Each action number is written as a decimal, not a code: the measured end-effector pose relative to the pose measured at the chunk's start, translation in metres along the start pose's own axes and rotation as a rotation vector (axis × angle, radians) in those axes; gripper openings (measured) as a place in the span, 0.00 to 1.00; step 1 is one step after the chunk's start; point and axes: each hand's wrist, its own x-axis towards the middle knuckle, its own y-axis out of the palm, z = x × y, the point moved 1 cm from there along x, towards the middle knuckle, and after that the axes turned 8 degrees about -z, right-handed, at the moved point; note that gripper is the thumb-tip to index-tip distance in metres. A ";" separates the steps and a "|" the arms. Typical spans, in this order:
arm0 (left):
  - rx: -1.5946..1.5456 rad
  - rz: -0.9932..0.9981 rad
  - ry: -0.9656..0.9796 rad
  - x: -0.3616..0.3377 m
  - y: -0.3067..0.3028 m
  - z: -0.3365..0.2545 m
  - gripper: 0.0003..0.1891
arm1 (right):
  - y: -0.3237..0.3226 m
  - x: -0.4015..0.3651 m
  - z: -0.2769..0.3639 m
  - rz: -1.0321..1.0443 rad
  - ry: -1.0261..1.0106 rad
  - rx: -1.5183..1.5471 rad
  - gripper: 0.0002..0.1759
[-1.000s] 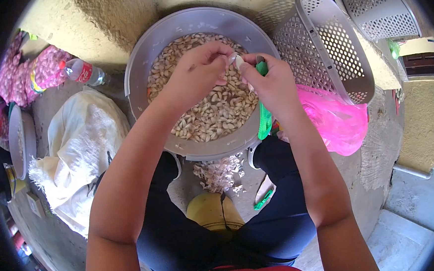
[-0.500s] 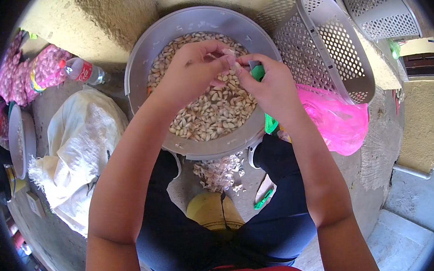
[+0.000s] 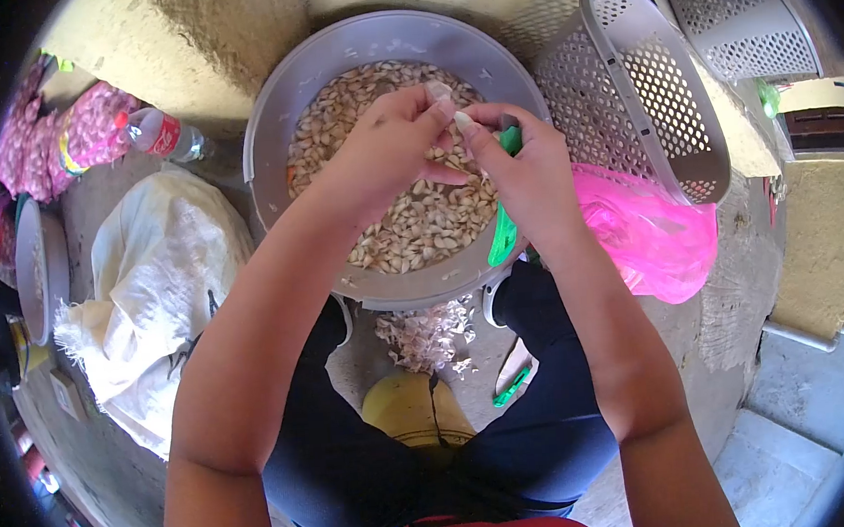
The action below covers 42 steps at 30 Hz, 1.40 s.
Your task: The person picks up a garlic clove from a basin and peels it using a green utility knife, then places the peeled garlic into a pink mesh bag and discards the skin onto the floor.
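A large grey basin (image 3: pixel 399 289) holds many pale garlic cloves (image 3: pixel 429 226) in liquid. Above it, my left hand (image 3: pixel 391 145) pinches a whitish piece of skin (image 3: pixel 438 90) between thumb and index finger, other fingers spread. Close on its right, my right hand (image 3: pixel 527 165) holds a pale clove (image 3: pixel 463 120) at its thumb and fingertips. A green-handled knife (image 3: pixel 503 234) is also held in that hand, its handle passing behind the palm and pointing down over the basin's rim. Garlic peelings (image 3: pixel 426 336) lie in a heap on the ground below the basin.
Right of the basin are a perforated grey basket (image 3: pixel 576 95) and a pink plastic bag (image 3: pixel 633 236). At left stand a white sack (image 3: pixel 158 289), a plastic bottle (image 3: pixel 163 136) and pink net bags (image 3: pixel 86 134). A yellow container (image 3: pixel 414 414) is between the legs.
My hands have parted slightly at the fingertips, and the skin piece is now apart from the clove. The green handle has swung, showing more of itself below my right hand.
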 end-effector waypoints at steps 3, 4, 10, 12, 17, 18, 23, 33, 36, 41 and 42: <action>0.047 -0.037 -0.028 0.000 0.001 0.001 0.11 | 0.005 -0.004 0.001 -0.036 0.046 0.032 0.12; 0.046 -0.045 -0.037 -0.001 0.001 0.002 0.11 | 0.006 -0.006 0.001 -0.044 0.066 0.049 0.12; 0.043 -0.113 -0.083 -0.001 0.007 0.013 0.12 | 0.011 -0.008 0.010 -0.088 -0.041 0.167 0.09; 0.009 -0.122 -0.081 -0.005 0.009 0.015 0.12 | 0.012 -0.004 0.013 -0.055 -0.024 0.125 0.08; 0.062 -0.126 -0.018 -0.004 0.013 0.011 0.12 | 0.013 -0.005 0.009 -0.020 -0.009 0.148 0.09; 0.119 -0.129 0.023 -0.003 0.011 0.011 0.12 | 0.012 -0.003 0.005 -0.008 -0.047 0.075 0.09; 0.608 -0.108 0.328 0.006 -0.004 0.020 0.08 | 0.004 0.003 0.001 0.120 0.027 0.077 0.12; 0.659 -0.084 0.350 0.008 -0.008 0.022 0.06 | -0.013 0.017 -0.004 0.107 0.446 0.498 0.12; 0.728 -0.087 0.353 0.003 -0.011 0.015 0.07 | -0.027 0.021 -0.001 0.206 0.483 0.332 0.12; 0.846 -0.072 0.551 0.004 -0.014 0.018 0.08 | -0.102 0.058 -0.021 0.119 0.508 1.234 0.10; 0.840 -0.053 0.537 0.003 -0.014 0.018 0.08 | -0.122 0.066 -0.029 0.022 0.427 1.307 0.12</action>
